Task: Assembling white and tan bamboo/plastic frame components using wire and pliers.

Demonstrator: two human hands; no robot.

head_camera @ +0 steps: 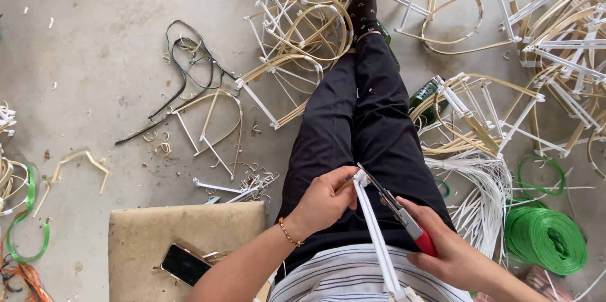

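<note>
My left hand (325,200) pinches the top end of a thin white-wrapped frame strip (379,239) that runs down across my lap. My right hand (451,248) grips red-handled pliers (404,217), whose dark jaws reach up to the strip's tip right beside my left fingers. Both hands work over my black trousers (360,119), with one leg stretched out across the concrete floor.
Heaps of bent bamboo-and-white frames (303,30) lie ahead and to the right. A bundle of white strips (486,195) and a green strip roll (546,239) sit at right. A tan cushion (183,232) holds a dark phone (185,265). Dark loops (189,62) and scraps litter the left.
</note>
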